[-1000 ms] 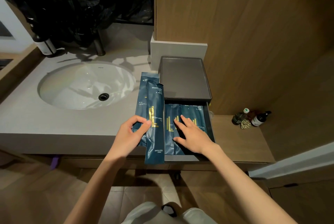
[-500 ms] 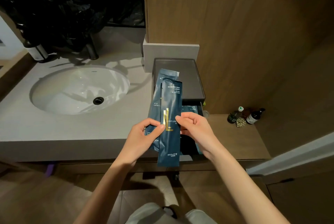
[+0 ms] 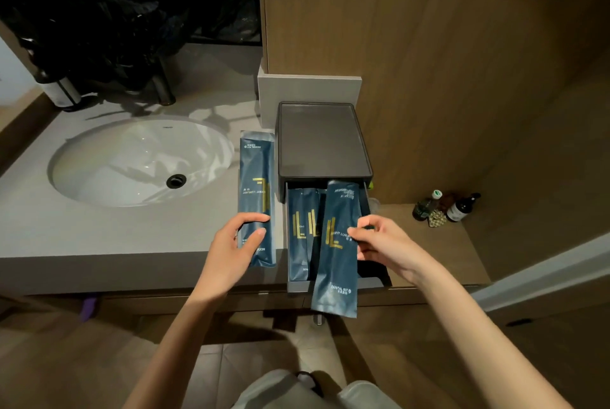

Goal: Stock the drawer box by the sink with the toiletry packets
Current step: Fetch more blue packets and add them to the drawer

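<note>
A dark grey drawer box (image 3: 321, 141) stands on the counter right of the sink, its drawer (image 3: 376, 280) pulled out toward me. Dark blue dental-kit packets (image 3: 300, 230) lie lengthwise inside it. My right hand (image 3: 383, 243) pinches another blue packet (image 3: 338, 250) by its right edge, held tilted over the drawer with its lower end hanging past the drawer front. My left hand (image 3: 231, 253) grips a further blue packet (image 3: 257, 190) that lies along the counter just left of the box.
The white sink basin (image 3: 138, 161) with a dark drain fills the counter's left. A faucet (image 3: 163, 85) and a bottle (image 3: 64, 95) stand behind it. Three small bottles (image 3: 445, 207) sit on the lower wooden shelf at right. A wood panel wall rises behind the box.
My hands have split the two packets apart: the right took one over the drawer, the left carried the other down to the counter left of the box.
</note>
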A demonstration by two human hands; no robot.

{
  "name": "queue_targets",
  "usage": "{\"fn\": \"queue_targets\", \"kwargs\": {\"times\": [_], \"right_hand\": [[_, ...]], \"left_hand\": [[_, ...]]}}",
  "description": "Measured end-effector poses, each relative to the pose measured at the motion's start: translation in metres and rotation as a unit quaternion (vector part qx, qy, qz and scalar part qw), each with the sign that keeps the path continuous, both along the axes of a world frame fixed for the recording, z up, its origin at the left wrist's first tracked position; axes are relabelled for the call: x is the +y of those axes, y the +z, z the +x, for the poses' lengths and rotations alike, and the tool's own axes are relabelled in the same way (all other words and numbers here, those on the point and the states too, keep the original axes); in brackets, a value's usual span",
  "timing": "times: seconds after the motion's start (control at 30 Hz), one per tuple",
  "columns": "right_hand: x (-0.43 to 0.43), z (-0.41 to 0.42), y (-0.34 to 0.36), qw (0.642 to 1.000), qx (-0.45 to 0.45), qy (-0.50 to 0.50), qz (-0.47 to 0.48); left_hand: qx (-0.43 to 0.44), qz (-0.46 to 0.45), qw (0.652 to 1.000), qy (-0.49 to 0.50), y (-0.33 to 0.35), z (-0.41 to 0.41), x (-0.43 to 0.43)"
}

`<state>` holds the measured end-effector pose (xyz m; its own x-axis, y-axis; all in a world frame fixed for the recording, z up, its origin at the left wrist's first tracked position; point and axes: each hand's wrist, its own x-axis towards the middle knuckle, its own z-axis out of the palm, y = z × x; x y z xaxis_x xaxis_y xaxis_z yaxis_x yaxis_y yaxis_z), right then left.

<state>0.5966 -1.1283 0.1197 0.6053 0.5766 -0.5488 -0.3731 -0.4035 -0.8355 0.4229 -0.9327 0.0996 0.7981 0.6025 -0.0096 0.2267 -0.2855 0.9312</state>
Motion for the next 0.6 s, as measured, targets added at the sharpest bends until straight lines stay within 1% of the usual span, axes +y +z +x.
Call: {"fn": "queue_targets", "kwargs": {"times": [0.1, 0.23, 0.47, 0.6], "right_hand": [[0.013, 0.001, -0.013, 0.998, 0.015, 0.034, -0.042], [0.039, 0.006, -0.018, 0.997, -0.008, 0.045, -0.066], [0.081, 0.020, -0.036, 0.989, -0.099, 0.021, -0.106], [0.088, 0.018, -0.051, 0.982, -0.149, 0.032, -0.114]], "left_hand": [[0.004, -0.031, 0.999, 0.011, -0.002, -0.004, 0.002], [0.010, -0.054, 0.998, 0.029, -0.001, -0.006, 0.001], [-0.014, -0.063, 0.998, 0.024, -0.003, -0.012, 0.002], [-0.024, -0.079, 0.996, 0.020, -0.005, -0.012, 0.002]]}}
